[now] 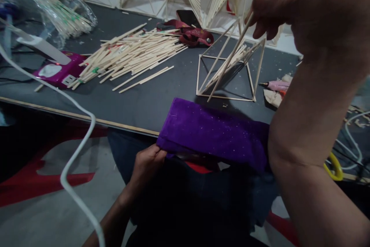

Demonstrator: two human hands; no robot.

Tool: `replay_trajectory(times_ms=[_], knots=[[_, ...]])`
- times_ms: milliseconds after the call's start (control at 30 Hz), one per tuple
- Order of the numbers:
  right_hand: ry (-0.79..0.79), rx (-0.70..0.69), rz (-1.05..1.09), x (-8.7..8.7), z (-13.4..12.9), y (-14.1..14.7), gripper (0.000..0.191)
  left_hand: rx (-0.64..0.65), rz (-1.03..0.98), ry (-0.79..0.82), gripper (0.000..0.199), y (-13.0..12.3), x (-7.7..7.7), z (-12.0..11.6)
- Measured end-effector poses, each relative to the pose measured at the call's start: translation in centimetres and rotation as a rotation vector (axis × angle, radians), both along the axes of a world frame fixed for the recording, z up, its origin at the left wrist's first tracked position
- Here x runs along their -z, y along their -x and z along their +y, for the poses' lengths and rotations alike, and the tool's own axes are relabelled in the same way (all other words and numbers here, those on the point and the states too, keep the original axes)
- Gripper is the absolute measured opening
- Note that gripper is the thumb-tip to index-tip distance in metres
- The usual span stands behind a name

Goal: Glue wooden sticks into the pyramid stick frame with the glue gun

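Observation:
My right hand (pixel 306 12) is raised at the upper right, its fingers pinched on the top end of a thin wooden stick (pixel 231 55). The stick slants down to the left, across the view of a small frame (pixel 226 97) of glued sticks on the table. More sticks lean inside that frame; I cannot tell whether the held one touches it. Low in the middle, my left hand (pixel 150 162) grips the left corner of a purple cloth (pixel 214 133). The cloth hangs over the table's front edge, speckled with pale bits, and its right end passes behind my right forearm.
A pile of loose sticks (pixel 144 54) lies left of the frame, beside a purple power socket (pixel 59 70). Behind are a red lanyard (pixel 198 37), a dark phone (pixel 187 18) and larger stick structures. A pink glue gun (pixel 277 85) lies right; a white cable (pixel 76 145) crosses the left.

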State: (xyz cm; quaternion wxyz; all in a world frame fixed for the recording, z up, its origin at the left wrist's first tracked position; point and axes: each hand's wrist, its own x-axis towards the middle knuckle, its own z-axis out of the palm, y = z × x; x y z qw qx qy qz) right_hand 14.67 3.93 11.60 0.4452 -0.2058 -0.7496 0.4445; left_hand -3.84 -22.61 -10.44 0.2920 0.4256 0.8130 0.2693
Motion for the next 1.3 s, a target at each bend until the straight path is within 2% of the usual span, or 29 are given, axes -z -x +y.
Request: replay_trajectory(times_ms=[100,233,400,533,600,667,733,800,833,900,933,1000,1067,1133,1233,1300], knots=[[-0.137,-0.027,0.022,0.3,0.3,-0.2,0.017,-0.05,0.075,-0.087,0.031,1.2,-2.0,-0.7],[-0.241,-0.004,0.036,0.5,0.9,-0.7,0.017,-0.109,0.194,-0.091,0.031,2.5,-3.2,-1.1],[-0.245,-0.003,0.036,0.6,1.6,-1.2,0.015,-0.211,0.364,-0.217,0.029,2.9,-5.3,-0.5],[-0.175,-0.035,0.046,0.6,1.4,-1.2,0.018,-0.064,0.375,-0.004,0.029,3.4,-7.2,0.5],[-0.158,-0.046,0.036,0.6,1.2,-1.2,0.016,-0.058,0.383,0.066,0.025,3.3,-7.9,0.6],[-0.152,-0.036,0.032,0.7,1.3,-1.2,0.013,-0.075,0.412,0.006,0.023,2.4,-8.8,0.5],[-0.137,-0.026,0.035,0.8,1.6,-1.1,0.012,-0.065,0.419,-0.18,0.026,0.5,-9.8,1.0],[-0.133,-0.015,0.052,0.8,1.9,-1.2,0.014,-0.029,0.362,-0.428,0.019,-2.1,-11.1,2.9],[-0.134,-0.009,0.064,0.8,2.1,-1.3,0.016,-0.062,0.309,-0.57,0.019,-3.4,-11.8,4.7],[-0.146,0.018,0.085,0.6,2.3,-1.6,0.018,-0.182,0.121,-1.014,0.015,-5.3,-12.9,9.5],[-0.149,0.03,0.093,0.5,2.4,-1.9,0.018,-0.236,-0.046,-1.199,0.012,-5.8,-13.2,12.3],[-0.151,0.044,0.108,0.2,2.5,-2.5,0.018,-0.322,-0.394,-1.368,0.01,-5.9,-13.4,17.9],[-0.141,0.065,0.118,0.0,2.7,-3.2,0.018,-0.398,-0.624,-1.359,0.005,-5.3,-12.9,22.1],[-0.126,0.094,0.117,-0.1,2.9,-3.8,0.018,-0.447,-0.682,-1.278,0.006,-4.3,-11.9,24.2],[-0.122,0.127,0.115,0.0,3.6,-4.2,0.019,-0.357,-0.687,-1.016,0.012,-3.2,-10.7,24.0],[-0.112,0.169,0.125,0.3,4.1,-4.2,0.02,-0.203,-0.646,-0.784,0.015,-2.6,-10.4,23.0]])
